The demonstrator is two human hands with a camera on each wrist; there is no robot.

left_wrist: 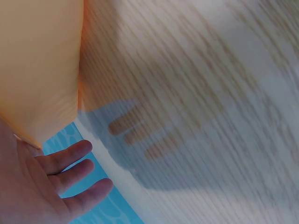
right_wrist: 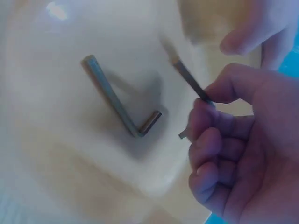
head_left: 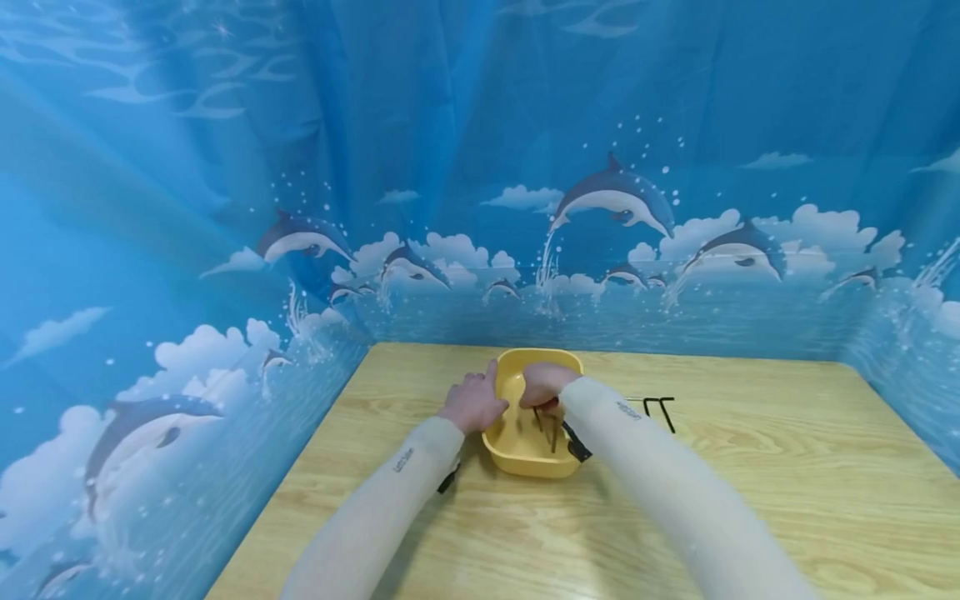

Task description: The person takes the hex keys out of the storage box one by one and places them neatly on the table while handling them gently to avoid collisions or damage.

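Note:
A yellow plastic basin (head_left: 531, 468) stands on the table. My left hand (head_left: 475, 402) grips its left rim, and in the left wrist view three fingers (left_wrist: 74, 175) extend loosely beside the outer wall. Inside the basin, my right hand (head_left: 545, 385) pinches a hex key (right_wrist: 190, 79) between thumb and index finger, its other fingers curled. Part of that key is hidden by the fingers. Another, thicker L-shaped hex key (right_wrist: 112, 100) lies on the basin floor, apart from the right hand.
On the wooden table (head_left: 787, 450), right of the basin, lie more black hex keys (head_left: 660, 402), partly hidden by the right sleeve. A blue dolphin-print curtain (head_left: 480, 167) borders the table at the back and sides.

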